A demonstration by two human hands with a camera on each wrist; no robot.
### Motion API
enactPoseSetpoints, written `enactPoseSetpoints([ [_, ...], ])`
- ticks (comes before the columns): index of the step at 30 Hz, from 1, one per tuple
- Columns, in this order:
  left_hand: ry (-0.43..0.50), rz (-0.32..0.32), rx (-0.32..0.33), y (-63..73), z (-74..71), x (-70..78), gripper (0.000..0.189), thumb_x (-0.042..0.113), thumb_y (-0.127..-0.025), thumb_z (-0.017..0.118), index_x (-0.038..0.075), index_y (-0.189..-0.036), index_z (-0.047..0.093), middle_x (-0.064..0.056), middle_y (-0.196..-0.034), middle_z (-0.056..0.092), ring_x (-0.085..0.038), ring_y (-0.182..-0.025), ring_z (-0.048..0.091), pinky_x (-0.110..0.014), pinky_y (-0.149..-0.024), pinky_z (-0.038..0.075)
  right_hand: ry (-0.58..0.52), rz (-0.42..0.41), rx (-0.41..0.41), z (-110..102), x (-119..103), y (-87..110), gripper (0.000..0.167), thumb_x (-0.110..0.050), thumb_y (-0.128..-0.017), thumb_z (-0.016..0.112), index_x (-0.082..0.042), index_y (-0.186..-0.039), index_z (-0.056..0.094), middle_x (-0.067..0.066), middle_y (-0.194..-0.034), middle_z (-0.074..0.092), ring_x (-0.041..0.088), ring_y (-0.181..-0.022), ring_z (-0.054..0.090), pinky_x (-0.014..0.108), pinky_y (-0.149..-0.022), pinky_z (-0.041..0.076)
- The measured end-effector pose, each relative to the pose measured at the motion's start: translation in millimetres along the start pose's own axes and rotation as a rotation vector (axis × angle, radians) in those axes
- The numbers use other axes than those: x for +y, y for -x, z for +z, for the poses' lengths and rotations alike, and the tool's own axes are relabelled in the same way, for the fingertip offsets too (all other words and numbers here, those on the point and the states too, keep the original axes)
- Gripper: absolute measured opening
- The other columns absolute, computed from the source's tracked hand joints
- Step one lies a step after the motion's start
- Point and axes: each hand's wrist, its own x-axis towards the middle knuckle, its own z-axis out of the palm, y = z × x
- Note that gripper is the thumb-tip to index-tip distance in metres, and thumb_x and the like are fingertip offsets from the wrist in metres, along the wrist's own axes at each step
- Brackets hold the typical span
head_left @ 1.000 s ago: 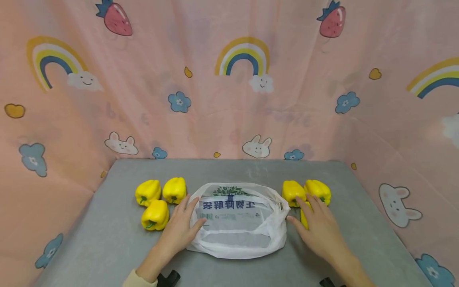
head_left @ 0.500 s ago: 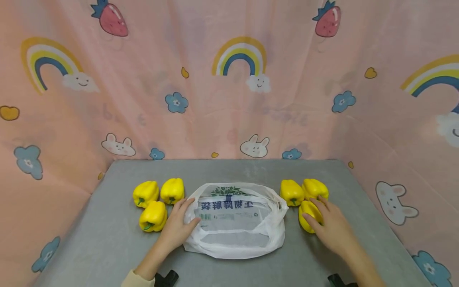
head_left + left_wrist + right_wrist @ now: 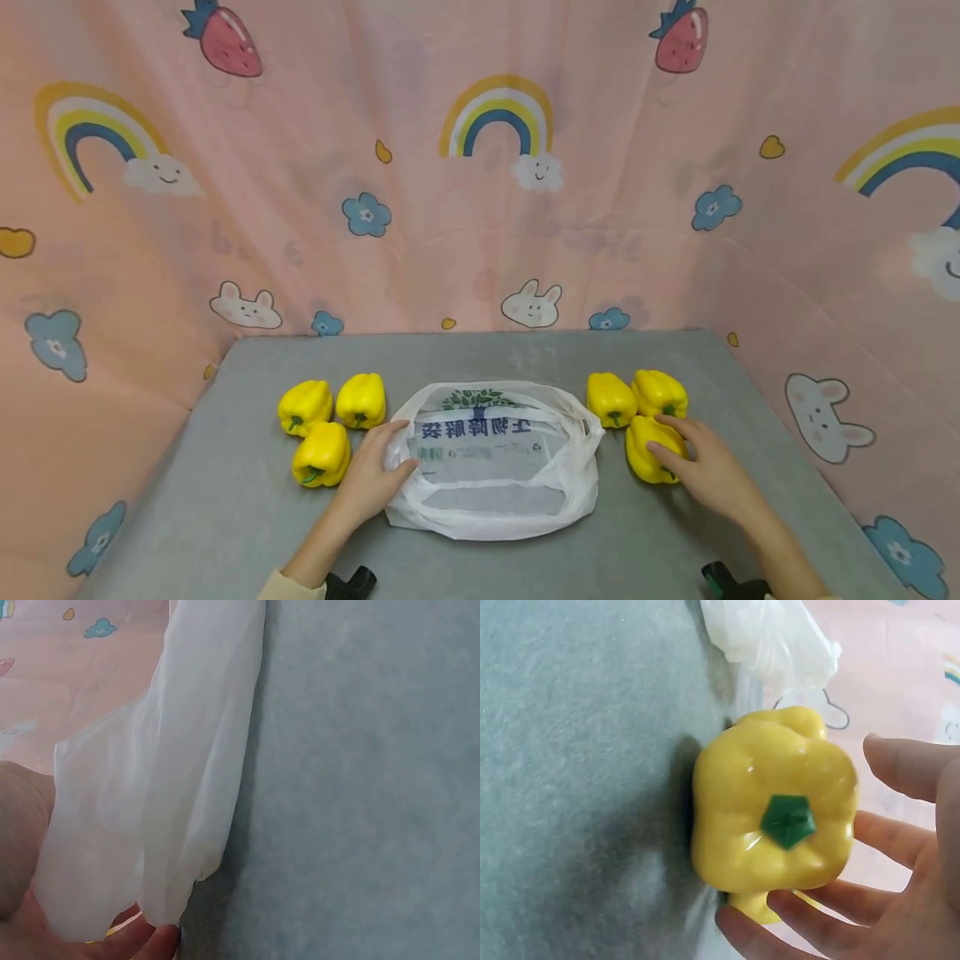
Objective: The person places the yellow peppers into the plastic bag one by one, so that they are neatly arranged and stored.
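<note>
While the left hand (image 3: 375,472) touched the white plastic bag (image 3: 483,471), grip unclear, the right hand (image 3: 712,475), fingers spread, reached for the nearest yellow bell pepper (image 3: 649,450) right of the bag; gripping it seemed next.

The table (image 3: 495,354) is gray. On it lies a thin white bag (image 3: 487,450), with its mouth open wide and a green tree and dark blue writing on it. To the left of the bag sit three yellow peppers (image 3: 322,454), close together. To the right of the bag sit three more yellow peppers (image 3: 611,400). On each side, two are level with the bag's back part, and one is level with its middle.
</note>
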Motion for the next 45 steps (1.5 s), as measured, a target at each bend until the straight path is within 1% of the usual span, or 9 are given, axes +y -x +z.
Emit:
enactPoseSetpoints([
  [4, -0.001, 0.0, 0.006, 0.1, -1.2, 0.6, 0.054, 0.012, -0.09, 0.074, 0.006, -0.141, 0.056, -0.02, -0.142, 0.052, -0.041, -0.128, 0.051, -0.063, -0.108, 0.038, -0.037, 0.025, -0.032, 2, 5, -2.5, 0.071, -0.051, -0.101, 0.058, 0.002, -0.146, 0.048, 0.035, -0.146, 0.043, 0.054, -0.129, 0.043, 0.071, -0.096, 0.04],
  [8, 0.002, -0.024, -0.01, -0.1, -2.0, 0.4, 0.055, 0.012, -0.09, 0.075, 0.007, -0.142, 0.055, -0.02, -0.143, 0.052, -0.041, -0.13, 0.05, -0.063, -0.109, 0.037, -0.119, 0.07, -0.066, 4, 9, -3.5, 0.074, -0.053, -0.101, 0.056, 0.001, -0.149, 0.045, 0.034, -0.152, 0.038, 0.054, -0.135, 0.039, 0.068, -0.102, 0.039],
  [12, 0.002, -0.051, -0.024, -0.8, -2.1, -0.4, 0.056, 0.013, -0.091, 0.075, 0.009, -0.143, 0.054, -0.02, -0.145, 0.05, -0.041, -0.131, 0.049, -0.063, -0.11, 0.036, -0.192, 0.082, -0.06, 5, 10, -3.5, 0.072, -0.05, -0.101, 0.058, 0.002, -0.149, 0.044, 0.033, -0.152, 0.038, 0.052, -0.137, 0.037, 0.065, -0.105, 0.037],
  [18, -0.005, -0.058, -0.034, -1.7, -1.8, -2.3, 0.057, 0.013, -0.091, 0.075, 0.01, -0.144, 0.054, -0.02, -0.145, 0.05, -0.041, -0.13, 0.05, -0.064, -0.109, 0.036, -0.199, 0.085, -0.054, 3, 7, -0.5, 0.071, -0.049, -0.101, 0.059, 0.001, -0.149, 0.045, 0.031, -0.152, 0.04, 0.051, -0.134, 0.04, 0.066, -0.103, 0.038],
  [21, -0.004, -0.06, -0.035, -2.0, -2.2, -2.6, 0.057, 0.013, -0.091, 0.074, 0.01, -0.144, 0.053, -0.02, -0.145, 0.05, -0.04, -0.13, 0.05, -0.063, -0.109, 0.037, -0.196, 0.099, -0.067, 1, 4, 1.2, 0.073, -0.052, -0.101, 0.057, -0.002, -0.151, 0.043, 0.031, -0.153, 0.038, 0.051, -0.131, 0.042, 0.067, -0.097, 0.041],
  [27, 0.0, -0.049, -0.029, -3.2, -3.0, -2.0, 0.058, 0.013, -0.091, 0.074, 0.009, -0.144, 0.053, -0.021, -0.145, 0.05, -0.04, -0.13, 0.05, -0.062, -0.11, 0.037, -0.185, 0.09, -0.043, -9, -11, 4.3, 0.073, -0.054, -0.1, 0.057, -0.006, -0.153, 0.043, 0.029, -0.151, 0.042, 0.046, -0.124, 0.047, 0.055, -0.085, 0.049],
  [33, 0.005, -0.057, -0.031, -2.2, -3.1, 0.0, 0.059, 0.013, -0.091, 0.074, 0.009, -0.145, 0.052, -0.021, -0.145, 0.05, -0.04, -0.129, 0.05, -0.063, -0.109, 0.037, -0.152, 0.052, 0.02, -14, -29, 4.6, 0.07, -0.053, -0.1, 0.058, -0.006, -0.151, 0.045, 0.029, -0.146, 0.046, 0.043, -0.118, 0.051, 0.048, -0.079, 0.052],
  [40, 0.012, -0.055, -0.032, -2.2, -4.1, -1.2, 0.058, 0.012, -0.092, 0.073, 0.01, -0.146, 0.051, -0.02, -0.146, 0.049, -0.04, -0.131, 0.049, -0.062, -0.11, 0.036, -0.172, 0.037, 0.039, -16, -49, 0.5, 0.07, -0.051, -0.1, 0.06, -0.006, -0.15, 0.046, 0.027, -0.142, 0.049, 0.037, -0.107, 0.057, 0.036, -0.071, 0.053],
  [45, 0.013, -0.046, -0.027, -3.4, -3.5, -3.0, 0.057, 0.013, -0.092, 0.073, 0.01, -0.145, 0.052, -0.02, -0.145, 0.05, -0.04, -0.131, 0.049, -0.062, -0.11, 0.037, -0.193, -0.008, 0.06, -15, -63, -3.3, 0.066, -0.048, -0.099, 0.063, -0.005, -0.148, 0.049, 0.026, -0.145, 0.049, 0.034, -0.105, 0.058, 0.033, -0.072, 0.054],
])
